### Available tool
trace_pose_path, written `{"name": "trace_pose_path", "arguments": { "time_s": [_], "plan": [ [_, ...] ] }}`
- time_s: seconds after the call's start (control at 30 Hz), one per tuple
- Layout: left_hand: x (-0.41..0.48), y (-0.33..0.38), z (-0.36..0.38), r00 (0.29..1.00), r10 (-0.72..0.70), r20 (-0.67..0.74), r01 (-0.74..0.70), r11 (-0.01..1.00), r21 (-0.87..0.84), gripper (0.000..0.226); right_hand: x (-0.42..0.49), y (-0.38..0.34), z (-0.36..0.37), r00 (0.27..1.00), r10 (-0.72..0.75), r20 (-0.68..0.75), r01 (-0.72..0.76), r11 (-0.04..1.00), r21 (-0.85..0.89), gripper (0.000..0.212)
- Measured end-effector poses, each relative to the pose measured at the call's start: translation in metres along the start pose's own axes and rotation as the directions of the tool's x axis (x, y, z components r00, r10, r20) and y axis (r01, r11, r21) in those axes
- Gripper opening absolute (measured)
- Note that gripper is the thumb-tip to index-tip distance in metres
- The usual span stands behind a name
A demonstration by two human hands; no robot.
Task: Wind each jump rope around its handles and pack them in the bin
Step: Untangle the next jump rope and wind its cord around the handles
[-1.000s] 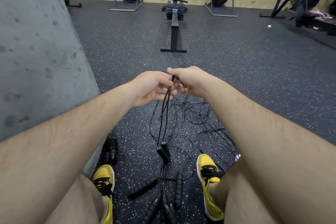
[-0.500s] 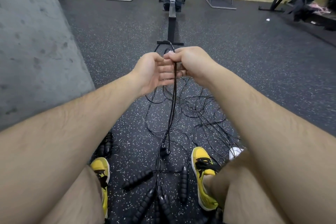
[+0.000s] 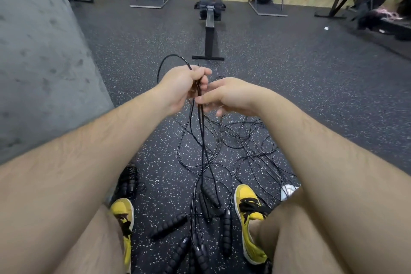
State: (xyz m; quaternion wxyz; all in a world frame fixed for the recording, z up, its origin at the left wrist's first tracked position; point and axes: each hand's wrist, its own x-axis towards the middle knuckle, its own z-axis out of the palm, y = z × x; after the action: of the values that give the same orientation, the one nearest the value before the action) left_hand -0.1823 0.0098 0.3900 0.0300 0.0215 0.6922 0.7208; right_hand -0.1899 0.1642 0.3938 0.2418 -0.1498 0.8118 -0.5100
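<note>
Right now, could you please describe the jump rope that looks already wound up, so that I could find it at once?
Start at the grey concrete wall on the left and follow its base down to the left yellow shoe. Just beyond that shoe's toe, against the wall, lies the wound jump rope. It is one tight black bundle, while the loose ropes sprawl between the shoes.

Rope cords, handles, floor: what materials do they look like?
Cords: thin, glossy black, holding stiff loops; probably plastic-coated wire, though the core is not visible. Handles: matte black with ribbed bumps, likely foam or soft rubber. Floor: dark matte with pale specks, looks like rubber gym matting.
</note>
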Motion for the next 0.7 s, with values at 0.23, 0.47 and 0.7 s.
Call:
{"name": "trace_pose_path", "arguments": {
  "time_s": [0.23,0.47,0.7],
  "plan": [
    [0.000,0.009,-0.026,0.992,0.122,-0.034,-0.122,0.992,-0.012,0.023,0.015,-0.010,0.017,0.943,-0.242,-0.230,0.249,0.969,-0.001,0.013],
    [-0.022,-0.004,-0.034,0.968,-0.047,0.248,-0.024,0.961,0.276,0.033,0.023,-0.031,0.024,0.825,-0.246,-0.509,0.346,0.931,0.112,0.020],
    [-0.024,-0.002,-0.035,0.986,0.109,0.123,-0.151,0.894,0.421,0.018,0.019,-0.032,0.026,0.905,-0.230,-0.357,0.302,0.940,0.161,0.016]
  ]
}}
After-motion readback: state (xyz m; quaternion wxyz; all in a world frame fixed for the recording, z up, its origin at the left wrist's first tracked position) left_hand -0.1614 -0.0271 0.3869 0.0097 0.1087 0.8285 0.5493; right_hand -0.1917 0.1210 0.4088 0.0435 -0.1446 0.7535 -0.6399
